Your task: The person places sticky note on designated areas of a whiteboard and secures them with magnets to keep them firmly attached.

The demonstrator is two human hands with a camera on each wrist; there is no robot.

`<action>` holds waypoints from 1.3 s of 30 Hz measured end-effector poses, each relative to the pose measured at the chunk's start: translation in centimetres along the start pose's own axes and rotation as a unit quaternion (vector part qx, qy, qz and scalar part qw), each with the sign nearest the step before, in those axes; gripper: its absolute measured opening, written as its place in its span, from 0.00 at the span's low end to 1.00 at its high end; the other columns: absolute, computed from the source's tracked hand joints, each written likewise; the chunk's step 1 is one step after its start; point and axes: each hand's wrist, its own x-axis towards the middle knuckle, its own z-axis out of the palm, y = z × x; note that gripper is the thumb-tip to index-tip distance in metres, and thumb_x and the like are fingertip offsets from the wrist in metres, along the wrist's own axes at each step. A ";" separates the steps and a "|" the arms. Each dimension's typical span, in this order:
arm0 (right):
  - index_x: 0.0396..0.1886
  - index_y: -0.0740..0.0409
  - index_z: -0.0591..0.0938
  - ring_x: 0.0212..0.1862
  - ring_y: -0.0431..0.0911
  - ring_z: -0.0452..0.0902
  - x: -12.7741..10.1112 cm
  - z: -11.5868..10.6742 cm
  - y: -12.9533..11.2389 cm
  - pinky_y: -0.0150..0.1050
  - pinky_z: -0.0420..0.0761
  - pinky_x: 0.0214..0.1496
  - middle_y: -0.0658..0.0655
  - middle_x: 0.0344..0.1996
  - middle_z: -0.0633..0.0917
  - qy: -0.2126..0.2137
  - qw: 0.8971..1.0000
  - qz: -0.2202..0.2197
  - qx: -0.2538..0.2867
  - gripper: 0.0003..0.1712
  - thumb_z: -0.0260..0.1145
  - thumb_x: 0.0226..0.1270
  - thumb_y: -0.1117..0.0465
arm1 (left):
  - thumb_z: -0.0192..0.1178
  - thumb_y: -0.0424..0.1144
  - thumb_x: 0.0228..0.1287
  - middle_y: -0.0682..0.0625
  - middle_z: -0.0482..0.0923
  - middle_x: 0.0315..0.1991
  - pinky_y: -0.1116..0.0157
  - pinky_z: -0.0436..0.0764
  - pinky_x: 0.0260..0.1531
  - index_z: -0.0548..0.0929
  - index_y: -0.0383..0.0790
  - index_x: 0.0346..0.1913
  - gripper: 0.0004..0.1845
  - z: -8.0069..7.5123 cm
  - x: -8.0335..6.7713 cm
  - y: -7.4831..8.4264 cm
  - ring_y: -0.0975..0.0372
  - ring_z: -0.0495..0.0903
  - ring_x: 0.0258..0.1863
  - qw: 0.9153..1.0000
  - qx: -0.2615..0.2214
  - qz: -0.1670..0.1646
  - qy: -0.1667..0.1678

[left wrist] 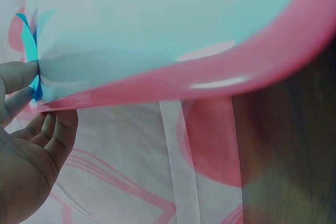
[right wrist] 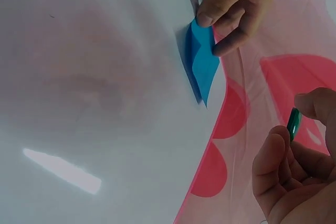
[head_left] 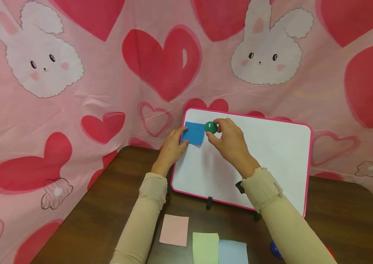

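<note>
Right hand pinching green magnet, wrist raised

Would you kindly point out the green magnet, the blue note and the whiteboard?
green magnet [head_left: 210, 127], head view, its rounded top.
blue note [head_left: 194, 134], head view, its middle.
whiteboard [head_left: 272, 154], head view, bare white surface.

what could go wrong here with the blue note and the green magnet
The blue note is only pressed at its left edge by the left hand, and the right wrist view shows its free edge curling off the whiteboard, so it may slip or crease. The right hand pinches the green magnet at the note's right edge; it could catch too little paper. Pressing might tip the propped board.
</note>
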 end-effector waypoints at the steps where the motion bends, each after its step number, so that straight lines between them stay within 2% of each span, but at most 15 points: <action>1: 0.59 0.66 0.78 0.42 0.53 0.75 0.1 0.1 0.1 0.47 0.82 0.42 0.63 0.42 0.79 -0.002 1.000 0.002 0.000 0.28 0.75 0.63 0.60 | 0.63 0.38 0.71 0.41 0.70 0.65 0.49 0.71 0.64 0.70 0.44 0.73 0.29 0.0 0.0 0.0 0.48 0.71 0.64 1.000 0.000 -0.001 0.000; 13: 0.62 0.66 0.76 0.45 0.53 0.75 1.8 0.7 0.8 0.47 0.82 0.46 0.61 0.43 0.78 -0.026 0.999 0.030 -0.005 0.30 0.74 0.65 0.59 | 0.64 0.39 0.71 0.41 0.71 0.64 0.49 0.73 0.62 0.71 0.45 0.72 0.29 0.0 0.0 0.0 0.48 0.72 0.63 1.000 -0.008 -0.008 0.001; 24: 0.66 0.65 0.73 0.52 0.55 0.75 3.7 2.2 1.0 0.49 0.82 0.53 0.62 0.52 0.78 -0.057 0.997 0.060 -0.001 0.32 0.71 0.68 0.57 | 0.65 0.37 0.69 0.39 0.72 0.62 0.49 0.73 0.62 0.72 0.43 0.71 0.28 0.2 0.2 -0.2 0.47 0.74 0.61 1.000 -0.001 0.006 0.011; 32: 0.67 0.66 0.73 0.55 0.56 0.76 4.8 3.9 0.8 0.52 0.77 0.60 0.63 0.53 0.78 -0.072 0.995 0.046 -0.044 0.33 0.70 0.69 0.55 | 0.65 0.38 0.70 0.40 0.71 0.64 0.49 0.74 0.62 0.72 0.44 0.71 0.28 0.2 0.1 0.0 0.47 0.73 0.62 1.000 0.001 0.001 0.006; 39: 0.67 0.66 0.74 0.55 0.57 0.77 5.3 4.9 0.9 0.53 0.77 0.60 0.64 0.53 0.79 -0.070 0.995 0.034 -0.065 0.32 0.70 0.69 0.54 | 0.65 0.38 0.70 0.40 0.72 0.63 0.49 0.74 0.61 0.72 0.44 0.71 0.28 0.1 0.1 0.0 0.48 0.74 0.61 1.000 0.001 0.002 0.007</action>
